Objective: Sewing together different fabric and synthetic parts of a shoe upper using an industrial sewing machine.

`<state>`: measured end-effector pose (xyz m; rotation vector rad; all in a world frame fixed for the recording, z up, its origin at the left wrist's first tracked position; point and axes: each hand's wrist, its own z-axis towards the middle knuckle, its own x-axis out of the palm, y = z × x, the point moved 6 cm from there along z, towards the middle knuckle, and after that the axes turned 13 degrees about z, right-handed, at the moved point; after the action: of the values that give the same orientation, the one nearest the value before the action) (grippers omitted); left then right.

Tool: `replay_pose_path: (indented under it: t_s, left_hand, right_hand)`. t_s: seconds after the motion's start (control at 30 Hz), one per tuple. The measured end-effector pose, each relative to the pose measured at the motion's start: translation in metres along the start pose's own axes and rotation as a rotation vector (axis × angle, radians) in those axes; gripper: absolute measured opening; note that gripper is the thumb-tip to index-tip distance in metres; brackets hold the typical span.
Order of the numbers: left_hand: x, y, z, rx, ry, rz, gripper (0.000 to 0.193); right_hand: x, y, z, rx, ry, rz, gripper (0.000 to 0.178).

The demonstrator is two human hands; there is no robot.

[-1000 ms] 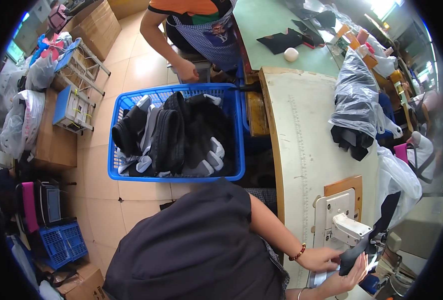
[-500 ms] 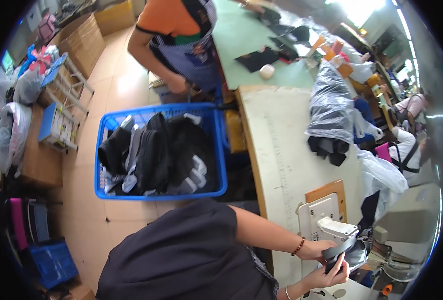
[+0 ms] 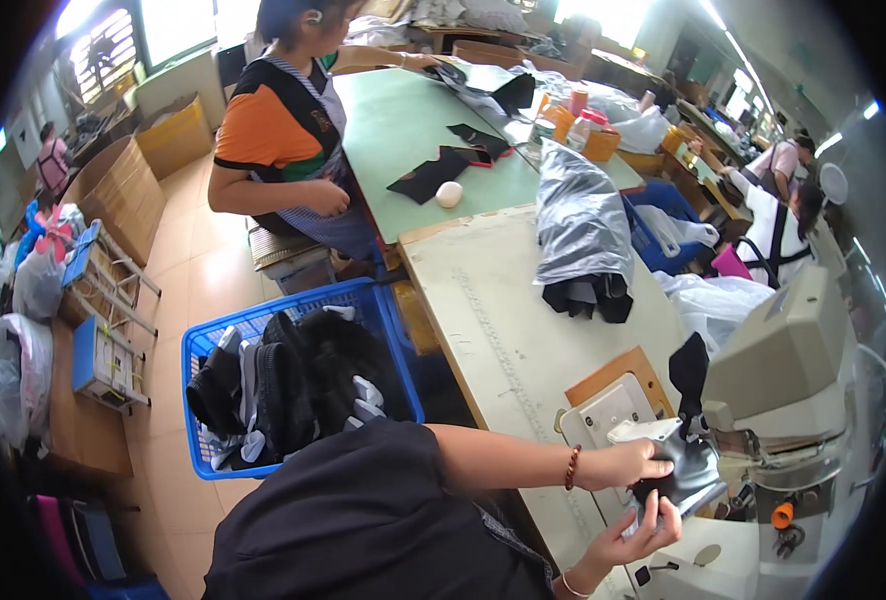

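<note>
A dark, shiny black fabric piece point(image 3: 691, 478) with a pale grey edge lies over the narrow white arm of a sewing machine point(image 3: 778, 345). My left hand point(image 3: 623, 465), with a beaded bracelet at the wrist, grips its near side, thumb and fingers pressed together. Below it, my right hand point(image 3: 645, 532), wearing a thin bangle, pinches the lower edge with curled fingers. Part of the piece is hidden behind the fingers. A black strip point(image 3: 689, 375) rises beside the needle area. Next to my left hand is the machine's white plate point(image 3: 603, 415) on a wooden board.
At my left a blue basket point(image 3: 198, 455) holds black and grey sewn pieces. A grey plastic bag point(image 3: 583, 215) of dark pieces lies on the white table point(image 3: 483, 270). A co-worker point(image 3: 273, 130) stands by the green table point(image 3: 373, 120). An orange knob point(image 3: 782, 515) sits near the machine.
The view has tilted up, showing more of the room. The piece, earlier a raised loop between my hands, now lies flatter and wider at the machine. The co-worker's arm reaches across the green table.
</note>
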<state>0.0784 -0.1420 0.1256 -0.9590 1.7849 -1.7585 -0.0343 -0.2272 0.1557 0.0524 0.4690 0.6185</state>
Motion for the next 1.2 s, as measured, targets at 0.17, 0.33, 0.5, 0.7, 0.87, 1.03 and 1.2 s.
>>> replay_pose_path:
  t_s: [0.17, 0.33, 0.5, 0.7, 0.87, 1.03, 1.2]
  left_hand:
    - [-0.011, -0.007, -0.01, -0.029, 0.025, -0.09, 0.048]
    - [-0.036, -0.025, -0.016, 0.201, -0.126, 0.425, 0.044]
    - [-0.034, -0.02, -0.02, 0.224, -0.145, 0.761, 0.044]
    - [-0.033, -0.026, -0.028, 0.288, -0.06, 0.766, 0.041]
    - [-0.057, -0.073, -0.051, 0.733, -0.5, 1.082, 0.012]
    - [-0.031, -0.082, -0.031, 1.237, -0.179, 1.718, 0.041]
    - [-0.03, -0.095, -0.025, 1.216, -0.11, 1.499, 0.03]
  right_hand:
    - [0.011, -0.008, -0.016, 0.267, 0.144, 0.495, 0.051]
    - [0.028, -0.042, -0.022, 0.985, 0.129, 1.144, 0.077]
    - [0.024, -0.043, -0.004, 1.115, 0.033, 1.332, 0.032]
    - [0.044, -0.051, -0.001, 1.218, -0.133, 1.082, 0.023]
    - [0.04, -0.055, -0.003, 1.167, -0.12, 1.081, 0.018]
    - [0.039, -0.051, -0.006, 1.245, -0.071, 1.281, 0.032]
    - [0.037, -0.051, -0.004, 1.187, -0.018, 1.24, 0.031]
